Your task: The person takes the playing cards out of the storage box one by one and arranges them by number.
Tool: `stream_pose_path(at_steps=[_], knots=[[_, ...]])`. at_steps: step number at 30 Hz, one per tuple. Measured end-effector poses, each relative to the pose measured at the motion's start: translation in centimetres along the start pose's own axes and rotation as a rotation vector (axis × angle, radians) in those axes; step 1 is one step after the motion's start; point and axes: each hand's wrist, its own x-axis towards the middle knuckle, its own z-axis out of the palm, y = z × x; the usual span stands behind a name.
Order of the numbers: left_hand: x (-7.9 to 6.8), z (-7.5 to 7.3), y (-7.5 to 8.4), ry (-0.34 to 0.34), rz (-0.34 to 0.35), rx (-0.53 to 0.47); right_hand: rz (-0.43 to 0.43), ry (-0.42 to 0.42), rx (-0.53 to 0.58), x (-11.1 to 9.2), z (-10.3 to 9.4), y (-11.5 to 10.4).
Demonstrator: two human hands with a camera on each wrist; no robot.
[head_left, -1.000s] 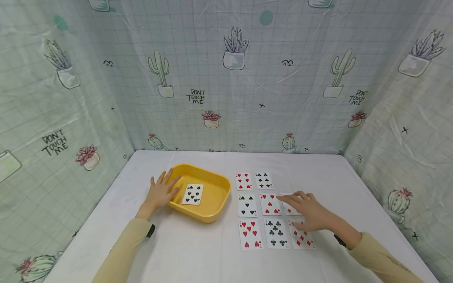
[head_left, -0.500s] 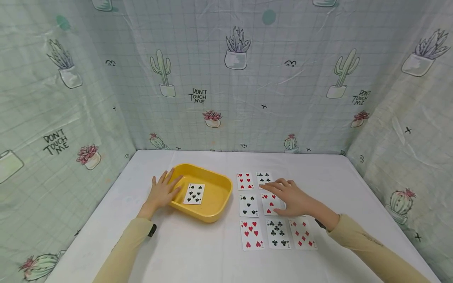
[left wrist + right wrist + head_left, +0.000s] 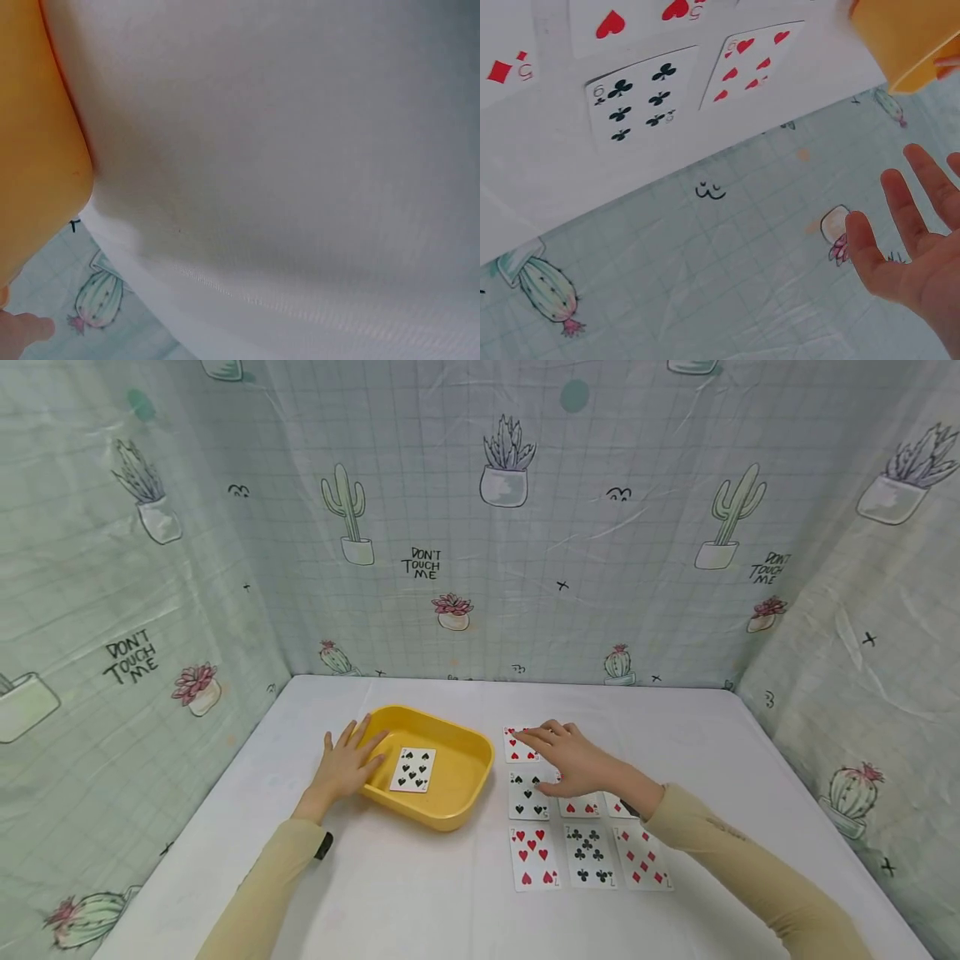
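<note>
My left hand [image 3: 343, 768] rests with spread fingers on the left rim of a yellow tray [image 3: 457, 821]. A seven of spades [image 3: 412, 770] lies face up inside. My right hand [image 3: 573, 762] hovers over the back of the card rows with fingers extended and nothing held, as the right wrist view also shows. Its fingertips are over the six of hearts [image 3: 512, 753]. In the head view it hides the six of clubs [image 3: 639, 97]. Partly covered by it are the five of spades [image 3: 521, 806] and five of hearts [image 3: 579, 810].
The front row holds a seven of hearts [image 3: 534, 858], seven of clubs [image 3: 590, 857] and seven of diamonds [image 3: 641, 858]. A five of diamonds [image 3: 618, 807] sits beneath the right wrist. A patterned cloth [image 3: 562, 543] hangs behind the white table [image 3: 420, 893].
My right hand has moved left and toward the back, from the five of diamonds to the six of hearts. The left hand stays on the tray; the cards lie as before.
</note>
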Motion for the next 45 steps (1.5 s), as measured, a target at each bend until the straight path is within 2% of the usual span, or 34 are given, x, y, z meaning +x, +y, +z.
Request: stream_pose_path(at_steps=[7, 17, 31, 37, 45], knots=[[0.1, -0.1, 0.1, -0.016, -0.009, 0.000, -0.073, 0.000, -0.001, 2.9, 0.1, -0.9], [0.0, -0.1, 0.2, -0.013, -0.011, -0.004, -0.111, -0.019, -0.017, 6.8, 1.1, -2.6], [-0.4, 0.1, 0.4, 0.017, -0.002, -0.009, -0.076, -0.103, -0.025, 11.7, 3.5, -4.0], [-0.3, 0.4, 0.1, 0.023, 0.004, -0.016, -0.046, -0.158, -0.089, 13.2, 4.5, -5.0], [-0.2, 0.2, 0.2, -0.003, -0.003, -0.011, -0.017, -0.213, -0.221, 14.6, 5.9, -6.4]])
